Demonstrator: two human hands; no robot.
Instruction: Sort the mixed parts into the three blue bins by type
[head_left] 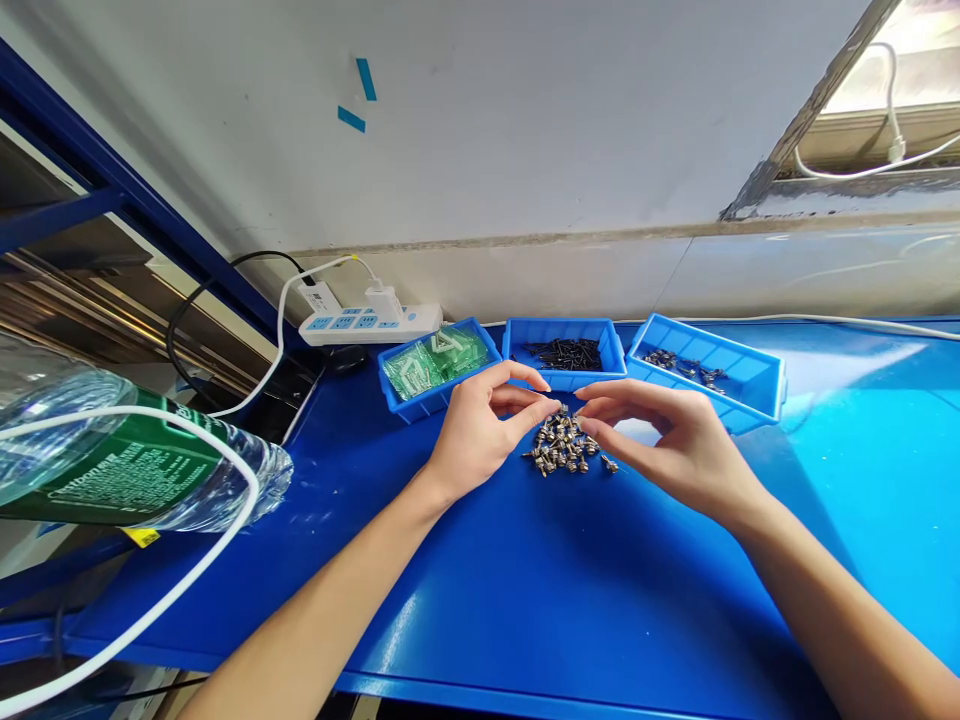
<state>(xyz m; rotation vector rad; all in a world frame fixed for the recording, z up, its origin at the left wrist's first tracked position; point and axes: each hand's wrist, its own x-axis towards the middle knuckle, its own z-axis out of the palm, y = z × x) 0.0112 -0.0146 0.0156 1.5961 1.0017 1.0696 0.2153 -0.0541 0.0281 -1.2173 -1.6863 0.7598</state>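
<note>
A small pile of metal screws with thick heads or washers (559, 447) lies on the blue tabletop. My left hand (480, 425) is over the pile's left side, its thumb and fingertips pinched at a small metal screw (563, 409). From the right, my right hand (664, 440) reaches to the same spot, thumb and fingers drawn together at the pile's edge. Whatever its fingertips hold is too small to make out. The two hands' fingertips are close together but apart.
Behind the hands stand a blue bin (409, 408) of green packets, a blue bin (517, 375) of dark screws and a blue bin (750, 385) with a few metal pieces. A power strip (416, 322) is at back left. A wrapped bottle pack (135, 460) and white cable (251, 490) are left.
</note>
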